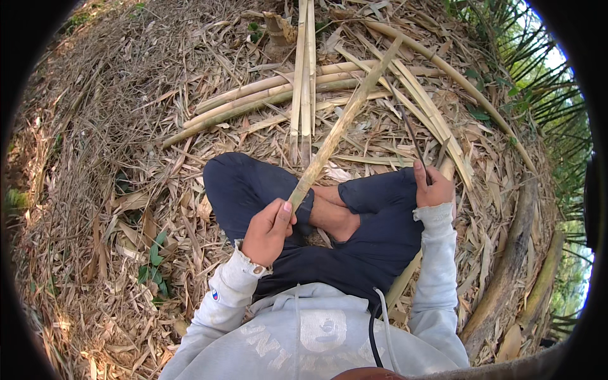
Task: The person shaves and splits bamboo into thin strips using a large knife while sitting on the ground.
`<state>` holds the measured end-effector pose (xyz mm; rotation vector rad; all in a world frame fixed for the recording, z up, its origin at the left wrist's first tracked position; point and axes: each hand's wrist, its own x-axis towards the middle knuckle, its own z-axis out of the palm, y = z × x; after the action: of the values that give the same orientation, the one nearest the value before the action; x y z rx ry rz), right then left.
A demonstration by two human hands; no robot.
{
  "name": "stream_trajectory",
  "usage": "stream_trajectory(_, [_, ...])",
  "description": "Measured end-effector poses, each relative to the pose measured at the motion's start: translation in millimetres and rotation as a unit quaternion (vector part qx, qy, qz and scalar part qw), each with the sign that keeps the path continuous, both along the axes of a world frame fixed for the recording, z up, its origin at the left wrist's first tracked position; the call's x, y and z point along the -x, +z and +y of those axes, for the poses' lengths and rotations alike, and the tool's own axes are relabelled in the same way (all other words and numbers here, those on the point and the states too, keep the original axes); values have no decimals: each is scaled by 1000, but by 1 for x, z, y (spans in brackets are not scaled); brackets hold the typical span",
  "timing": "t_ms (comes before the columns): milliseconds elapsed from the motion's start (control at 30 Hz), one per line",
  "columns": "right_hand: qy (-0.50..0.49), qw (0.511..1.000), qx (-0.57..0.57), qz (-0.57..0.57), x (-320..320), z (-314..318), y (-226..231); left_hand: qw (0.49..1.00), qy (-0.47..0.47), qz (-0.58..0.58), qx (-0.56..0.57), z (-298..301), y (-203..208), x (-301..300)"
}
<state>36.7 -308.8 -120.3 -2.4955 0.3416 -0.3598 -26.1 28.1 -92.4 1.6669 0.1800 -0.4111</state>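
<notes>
My left hand (267,233) grips the near end of a long split bamboo strip (342,123), thumb on top. The strip slants up and away to the right over my crossed legs, its far end above other split bamboo pieces. By my right knee, my right hand (434,188) is closed around a knife with a long, thin, dark blade (412,134). The blade points away and slightly left, apart from the held strip. My fingers hide most of the knife's grip.
Split bamboo strips (304,82) lie straight ahead, crossing bamboo poles (253,98). More split strips (425,107) fan out at the far right. A thick log (510,266) lies to my right. Dry leaves cover the ground, and a stump (278,28) stands at the far side.
</notes>
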Motion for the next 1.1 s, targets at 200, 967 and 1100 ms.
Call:
stream_trajectory(200, [11,972,158,172,23,63,-22,888,64,-301,-341,57,80,-63])
stream_trajectory(967, [85,931,281,215,32,58,-90,877,108,-467,20,0,160,-201])
stream_trajectory(1100, [89,931,287,207,31,60,-95,874,163,-453,70,2,133,-204])
